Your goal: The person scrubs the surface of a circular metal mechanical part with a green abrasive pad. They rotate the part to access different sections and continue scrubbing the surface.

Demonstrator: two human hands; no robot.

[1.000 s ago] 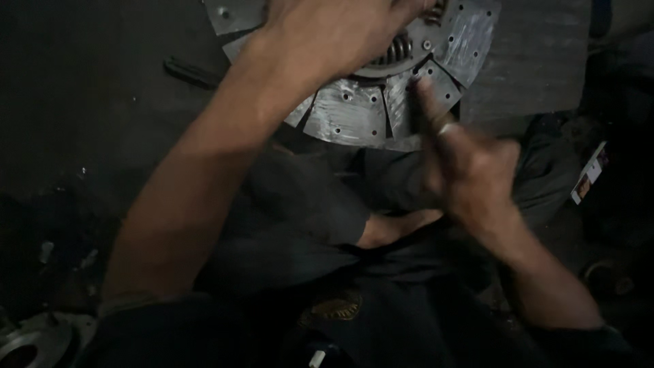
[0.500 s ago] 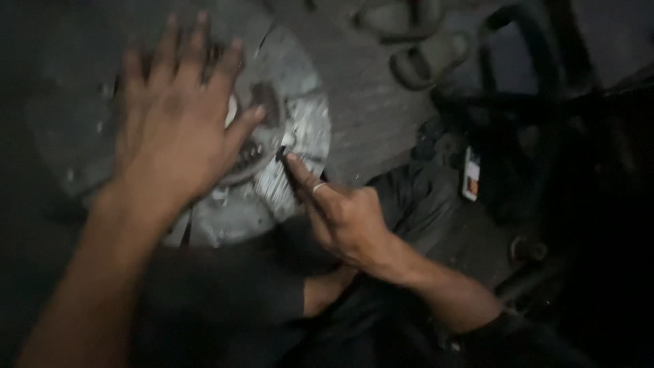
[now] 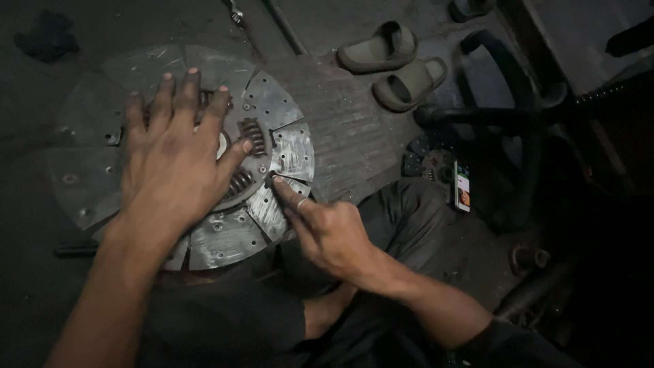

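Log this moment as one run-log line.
left hand: flat on clutch disc hub, open | right hand: forefinger tip on segment near hub | sandals, phone on floor

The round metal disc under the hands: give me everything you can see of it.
The disc is a flat, grey metal wheel lying face up on the dark floor. Its outer ring is split into scratched, wedge-shaped segments with small holes; coil springs sit around the centre hub. The left hand lies spread, palm down, over the hub. The right hand touches a near segment with an outstretched finger. The far-left segments are in shadow.
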